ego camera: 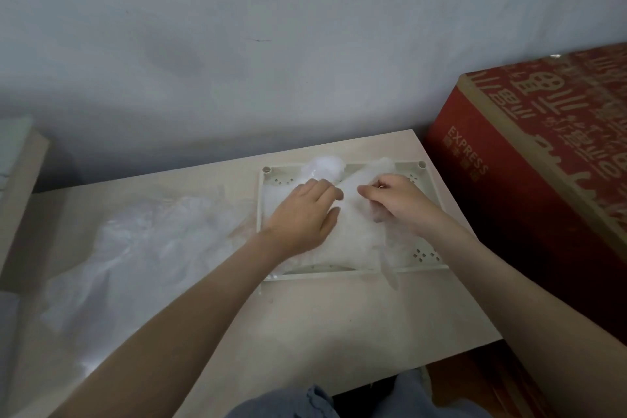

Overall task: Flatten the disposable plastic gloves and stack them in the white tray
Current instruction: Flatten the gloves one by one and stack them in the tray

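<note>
A white tray [428,261] with perforated corners lies on the right part of the table. Clear plastic gloves [356,237] lie stacked inside it, with cuffs spilling over its far rim. My left hand [303,214] presses flat on the stack, fingers straight and pointing to the far right. My right hand [397,198] has its fingers curled and pinches the plastic of the top glove near the tray's middle. A loose heap of crumpled clear gloves [135,254] covers the left half of the table.
The light wooden table [322,322] stands against a grey wall. A large red cardboard box [529,187] stands close to the table's right edge. Another wooden surface [20,187] sits at the far left. My knees in blue fabric show below the table's front edge.
</note>
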A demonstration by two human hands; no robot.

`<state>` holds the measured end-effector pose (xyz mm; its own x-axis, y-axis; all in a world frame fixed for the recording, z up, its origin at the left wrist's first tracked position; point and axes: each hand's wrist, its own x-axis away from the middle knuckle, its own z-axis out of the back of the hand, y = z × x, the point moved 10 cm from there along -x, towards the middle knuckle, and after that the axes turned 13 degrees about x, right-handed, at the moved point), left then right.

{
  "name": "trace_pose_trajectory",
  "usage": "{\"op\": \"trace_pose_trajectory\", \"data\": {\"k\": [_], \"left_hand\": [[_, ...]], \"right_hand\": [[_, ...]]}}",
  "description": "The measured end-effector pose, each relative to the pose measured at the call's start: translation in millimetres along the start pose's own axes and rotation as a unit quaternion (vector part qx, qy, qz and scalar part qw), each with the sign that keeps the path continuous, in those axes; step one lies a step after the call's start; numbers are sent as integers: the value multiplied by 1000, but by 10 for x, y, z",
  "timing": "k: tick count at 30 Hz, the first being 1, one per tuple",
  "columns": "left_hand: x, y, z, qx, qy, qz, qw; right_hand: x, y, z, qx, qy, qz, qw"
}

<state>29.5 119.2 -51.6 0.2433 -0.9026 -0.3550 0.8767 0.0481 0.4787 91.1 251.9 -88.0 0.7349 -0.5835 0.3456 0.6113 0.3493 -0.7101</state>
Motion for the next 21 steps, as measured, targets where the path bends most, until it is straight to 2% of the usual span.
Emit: {"op": "trace_pose_trajectory", "data": {"k": [4,6,10,12,16,21], "left_hand": [[90,-285,-291,-30,-98,89,991],[128,-372,-353,-52,-125,110,985],[190,-495,-420,-82,-155,142,974],[208,-518,-468,-95,-173,155,968],[196,-538,-488,-99,-176,168,965],[181,-513,-443,-101,-152,156,971]], "right_hand": [[31,-28,-18,-24,-48,10,998],[35,-34,34,-38,-63,18,997],[50,-49,297,-16,-43,35,998],[99,-78,311,-43,-67,47,996],[262,-18,92,18,-164,23,986],[328,-24,-133,43,-226,26,973]]}}
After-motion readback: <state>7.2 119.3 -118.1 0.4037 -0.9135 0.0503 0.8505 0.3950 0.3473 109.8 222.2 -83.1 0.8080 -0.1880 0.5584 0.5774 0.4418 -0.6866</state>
